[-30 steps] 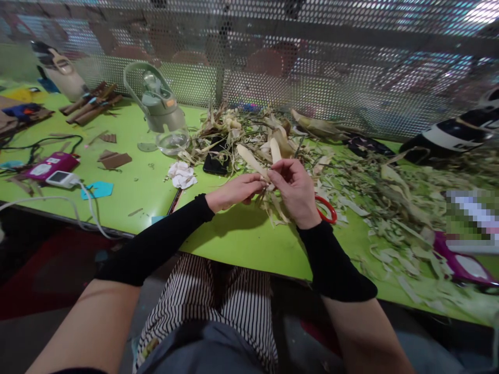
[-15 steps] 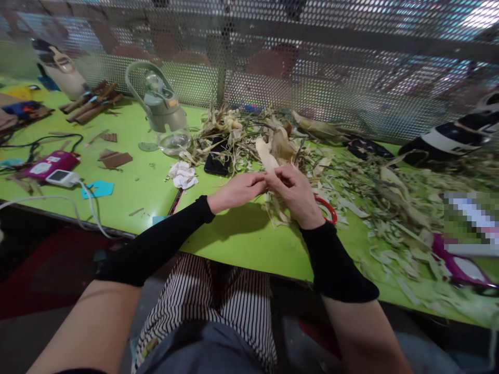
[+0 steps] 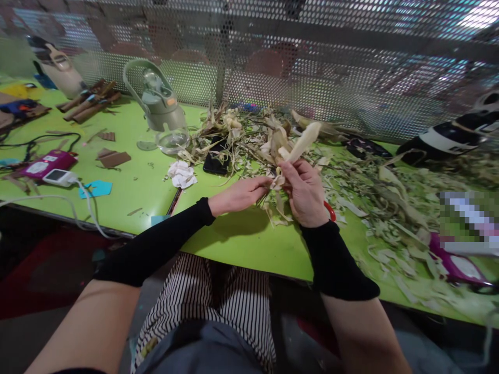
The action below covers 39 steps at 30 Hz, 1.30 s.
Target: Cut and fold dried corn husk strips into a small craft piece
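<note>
My right hand [image 3: 306, 195] is closed on a pale strip of corn husk [image 3: 304, 141], whose broad end sticks up to the right above the thumb. My left hand [image 3: 244, 195] has its thumb and fingers pinched at the lower part of the husk piece, just left of the right hand. Several thin husk ends hang below, between the two hands. Red-handled scissors, of which only the red loop [image 3: 329, 211] shows, lie by my right wrist. Behind the hands spreads a pile of dried husk strips [image 3: 226, 124].
A phone [image 3: 215, 162] lies partly under husks. Crumpled tissue [image 3: 182, 174] and a green-lidded bottle [image 3: 163, 111] stand to the left, with brown rolled sticks [image 3: 91, 101] farther off. A dark bottle [image 3: 440, 137] lies at the right among scraps. A perforated metal screen [image 3: 257, 67] borders the table's back.
The husk strip has swung from leaning left to pointing up and right. My right hand has turned, with its thumb now on top, while my left hand stays almost in place.
</note>
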Tool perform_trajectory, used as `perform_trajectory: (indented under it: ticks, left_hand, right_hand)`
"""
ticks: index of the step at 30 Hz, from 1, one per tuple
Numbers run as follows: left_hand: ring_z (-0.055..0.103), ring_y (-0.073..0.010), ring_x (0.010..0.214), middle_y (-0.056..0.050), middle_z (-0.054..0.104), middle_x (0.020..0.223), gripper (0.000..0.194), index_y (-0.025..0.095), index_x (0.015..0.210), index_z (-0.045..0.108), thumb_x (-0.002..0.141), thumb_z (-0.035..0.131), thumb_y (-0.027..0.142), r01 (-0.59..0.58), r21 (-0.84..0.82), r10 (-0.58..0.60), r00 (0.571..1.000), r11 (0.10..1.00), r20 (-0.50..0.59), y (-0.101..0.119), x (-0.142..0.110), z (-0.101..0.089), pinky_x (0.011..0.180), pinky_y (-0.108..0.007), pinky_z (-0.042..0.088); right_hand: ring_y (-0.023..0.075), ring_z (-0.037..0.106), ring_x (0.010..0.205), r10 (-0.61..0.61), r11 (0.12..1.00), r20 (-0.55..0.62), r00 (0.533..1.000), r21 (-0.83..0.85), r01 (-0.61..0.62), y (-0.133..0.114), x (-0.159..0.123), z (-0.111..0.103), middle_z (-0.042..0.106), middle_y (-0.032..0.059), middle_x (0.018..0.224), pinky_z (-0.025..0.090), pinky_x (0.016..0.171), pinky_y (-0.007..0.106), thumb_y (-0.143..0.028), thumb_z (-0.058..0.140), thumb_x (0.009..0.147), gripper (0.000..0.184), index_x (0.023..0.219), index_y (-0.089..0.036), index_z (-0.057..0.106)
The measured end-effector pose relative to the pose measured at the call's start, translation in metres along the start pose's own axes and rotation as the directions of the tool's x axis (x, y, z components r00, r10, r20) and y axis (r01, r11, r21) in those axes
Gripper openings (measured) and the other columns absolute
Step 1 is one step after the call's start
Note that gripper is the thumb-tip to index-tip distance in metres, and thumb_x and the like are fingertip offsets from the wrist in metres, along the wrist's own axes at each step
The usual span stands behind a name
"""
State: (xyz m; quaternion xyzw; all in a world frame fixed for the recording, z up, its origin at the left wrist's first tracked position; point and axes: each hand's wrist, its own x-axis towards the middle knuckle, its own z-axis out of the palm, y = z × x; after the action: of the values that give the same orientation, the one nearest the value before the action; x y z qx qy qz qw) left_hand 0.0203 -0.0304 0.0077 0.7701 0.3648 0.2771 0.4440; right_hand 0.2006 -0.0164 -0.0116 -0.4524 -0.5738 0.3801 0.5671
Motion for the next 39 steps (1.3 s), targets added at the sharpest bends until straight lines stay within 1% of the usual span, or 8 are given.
perform_trajectory:
  ticks: [5,9,12,16,22,26,34,39]
  left_hand:
    - [0.051,-0.0133,0.068,0.000,0.058,0.072,0.015,0.020,0.073,0.050,0.088,0.051,0.016,0.053,-0.042,-0.051,0.996,0.998,0.068,-0.003,-0.001,0.002,0.068,-0.029,0.045]
    - [0.044,-0.0106,0.060,0.002,0.050,0.068,0.013,0.020,0.079,0.051,0.091,0.047,0.018,0.175,-0.245,-0.146,0.980,0.954,0.133,-0.001,-0.003,0.000,0.057,-0.026,0.037]
    - [0.036,-0.0095,0.057,0.004,0.045,0.069,0.014,0.020,0.089,0.055,0.098,0.045,0.025,0.200,-0.318,-0.186,0.980,0.927,0.074,0.002,-0.005,-0.002,0.055,-0.025,0.030]
    - [0.046,-0.0108,0.071,0.002,0.052,0.078,0.016,0.019,0.089,0.056,0.100,0.050,0.029,0.085,-0.244,-0.088,0.996,0.966,-0.004,0.003,-0.003,-0.002,0.070,-0.025,0.040]
    - [0.055,-0.0147,0.080,-0.002,0.063,0.083,0.029,0.018,0.083,0.061,0.102,0.051,0.038,-0.019,-0.011,0.020,0.999,1.000,0.037,-0.005,0.001,0.001,0.082,-0.029,0.046]
    - [0.065,-0.0160,0.093,-0.006,0.074,0.100,0.020,0.018,0.093,0.069,0.099,0.054,0.029,-0.104,-0.081,0.113,0.987,0.991,0.111,-0.013,-0.001,0.004,0.092,-0.029,0.049]
    - [0.055,-0.0138,0.080,-0.001,0.063,0.087,0.018,0.018,0.088,0.059,0.091,0.066,0.034,-0.010,-0.131,0.017,0.998,0.991,0.052,-0.010,0.000,0.007,0.080,-0.029,0.049]
    - [0.046,-0.0092,0.065,0.002,0.053,0.077,0.035,0.019,0.082,0.051,0.091,0.068,0.049,0.145,-0.375,-0.078,0.979,0.915,0.188,-0.002,-0.005,0.002,0.062,-0.026,0.040]
  right_hand:
    - [0.0127,0.051,0.063,0.021,0.993,0.214,0.977,-0.119,0.005,-0.012,-0.007,0.004,0.063,-0.0016,0.075,0.044,0.056,0.027,-0.065,0.081,0.081,0.043,0.084,-0.023,0.072]
    - [0.0127,0.050,0.062,0.030,0.984,0.299,0.954,-0.177,0.025,-0.020,-0.009,0.005,0.062,-0.0007,0.072,0.042,0.054,0.027,-0.075,0.071,0.085,0.052,0.085,-0.023,0.074]
    - [0.0123,0.045,0.058,0.034,0.987,0.244,0.969,-0.161,0.006,-0.017,-0.008,0.002,0.056,-0.0012,0.070,0.037,0.050,0.027,-0.079,0.065,0.088,0.056,0.088,-0.023,0.073]
    - [0.0119,0.040,0.056,-0.018,0.994,0.054,0.998,-0.106,0.024,-0.008,-0.005,-0.002,0.046,-0.0034,0.069,0.032,0.047,0.026,-0.075,0.066,0.089,0.049,0.097,-0.027,0.071]
    - [0.0126,0.035,0.052,-0.087,0.995,-0.043,0.995,-0.062,0.084,-0.002,0.001,-0.004,0.037,-0.0043,0.067,0.032,0.047,0.029,-0.073,0.062,0.093,0.044,0.100,-0.030,0.064]
    - [0.0152,0.041,0.054,-0.140,0.990,-0.131,0.981,-0.036,0.136,0.001,0.003,-0.007,0.039,-0.0025,0.070,0.041,0.050,0.033,-0.074,0.059,0.094,0.043,0.102,-0.032,0.061]
    - [0.0147,0.050,0.063,-0.132,0.975,0.003,0.991,-0.180,0.130,0.000,-0.004,0.002,0.054,-0.0016,0.078,0.049,0.060,0.032,-0.067,0.065,0.094,0.041,0.104,-0.028,0.063]
    - [0.0203,0.060,0.078,-0.274,0.887,0.064,0.960,-0.368,0.278,-0.006,-0.010,0.004,0.065,0.0048,0.095,0.054,0.075,0.038,-0.064,0.061,0.098,0.040,0.110,-0.026,0.066]
